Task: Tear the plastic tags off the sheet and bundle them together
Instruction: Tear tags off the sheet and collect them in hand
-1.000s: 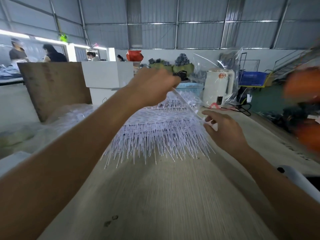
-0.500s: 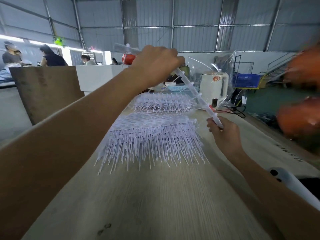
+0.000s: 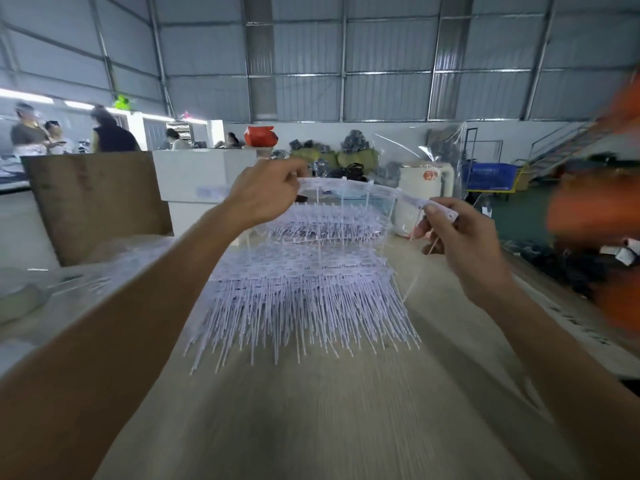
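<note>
White plastic tag strip [image 3: 360, 188] hangs stretched above the heap of tags [image 3: 304, 289] on the table [image 3: 329, 427], left hand [image 3: 263, 195] and right hand [image 3: 460, 237] each pinching one end

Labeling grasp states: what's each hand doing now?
Left hand: pinching one end of the tag strip.
Right hand: pinching its other end.

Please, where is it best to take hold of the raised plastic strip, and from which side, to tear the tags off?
Probably by its two ends, as now: the left hand pinches the left end and the right hand the right end of the plastic strip. It lies almost level above the pile of tags, with a few thin tags hanging below its middle, so coming from the sides keeps fingers clear of them.
</note>
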`<state>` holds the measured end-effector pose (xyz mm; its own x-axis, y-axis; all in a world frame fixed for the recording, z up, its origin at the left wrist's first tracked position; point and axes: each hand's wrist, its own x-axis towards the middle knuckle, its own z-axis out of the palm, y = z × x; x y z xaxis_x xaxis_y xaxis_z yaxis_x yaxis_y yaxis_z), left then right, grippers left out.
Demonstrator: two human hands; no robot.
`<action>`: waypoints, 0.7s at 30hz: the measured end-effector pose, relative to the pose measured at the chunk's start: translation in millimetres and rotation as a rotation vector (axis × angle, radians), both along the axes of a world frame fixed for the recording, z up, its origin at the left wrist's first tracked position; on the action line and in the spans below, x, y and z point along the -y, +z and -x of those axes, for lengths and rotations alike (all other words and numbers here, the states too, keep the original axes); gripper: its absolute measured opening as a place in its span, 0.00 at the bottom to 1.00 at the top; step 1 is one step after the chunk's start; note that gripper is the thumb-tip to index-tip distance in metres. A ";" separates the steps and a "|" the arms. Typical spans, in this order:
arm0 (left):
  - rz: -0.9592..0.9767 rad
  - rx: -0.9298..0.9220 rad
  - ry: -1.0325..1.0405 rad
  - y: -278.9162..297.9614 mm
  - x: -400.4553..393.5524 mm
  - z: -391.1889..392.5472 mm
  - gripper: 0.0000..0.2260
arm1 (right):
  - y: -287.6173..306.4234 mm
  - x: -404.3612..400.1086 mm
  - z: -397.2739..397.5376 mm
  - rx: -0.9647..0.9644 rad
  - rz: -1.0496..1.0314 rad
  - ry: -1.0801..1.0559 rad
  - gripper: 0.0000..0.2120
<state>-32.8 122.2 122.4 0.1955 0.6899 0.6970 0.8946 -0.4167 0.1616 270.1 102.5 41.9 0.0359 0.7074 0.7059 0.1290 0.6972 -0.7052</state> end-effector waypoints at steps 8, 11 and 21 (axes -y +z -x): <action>-0.074 0.008 0.179 -7.2 -10.3 6.4 0.13 | 34.3 -29.4 26.4 -0.255 0.210 0.143 0.03; 0.027 -0.022 0.272 -33.2 -25.1 -0.1 0.10 | 27.2 -37.4 40.3 -0.241 0.318 0.236 0.04; 0.180 0.421 -0.438 -53.1 -28.5 -75.6 0.06 | 14.8 -40.7 48.1 -0.142 0.434 0.602 0.06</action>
